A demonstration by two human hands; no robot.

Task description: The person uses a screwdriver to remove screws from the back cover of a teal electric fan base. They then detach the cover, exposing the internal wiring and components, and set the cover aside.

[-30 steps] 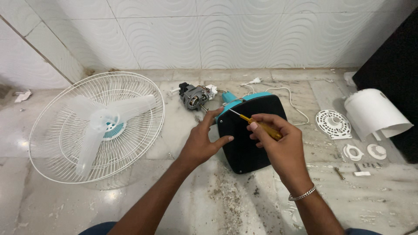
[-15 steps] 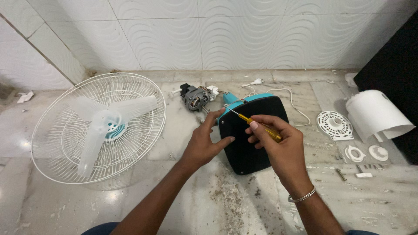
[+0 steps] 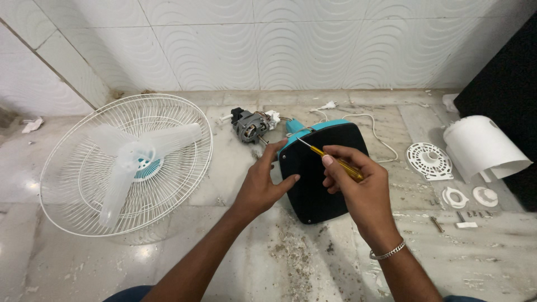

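A fan base (image 3: 313, 184), teal with a black underside, lies on the marble floor in the middle. My left hand (image 3: 262, 182) rests against its left edge, thumb on the black face and index finger up at the top corner. My right hand (image 3: 358, 187) grips a yellow-handled screwdriver (image 3: 335, 159) whose thin metal tip points up-left at the base's top left corner. The bare fan motor (image 3: 250, 125) with wires lies just behind the base.
A white wire fan guard (image 3: 84, 196) with a translucent blade (image 3: 131, 159) lies at left. A white motor cover (image 3: 482, 146), a round vented plate (image 3: 429, 159), rings (image 3: 454, 197) and small screws (image 3: 437, 224) sit at right. A white cord (image 3: 380, 140) trails behind. Tiled wall behind; dirt on the floor.
The screwdriver tip has shifted slightly right along the base's top corner; both hands stay almost where they were.
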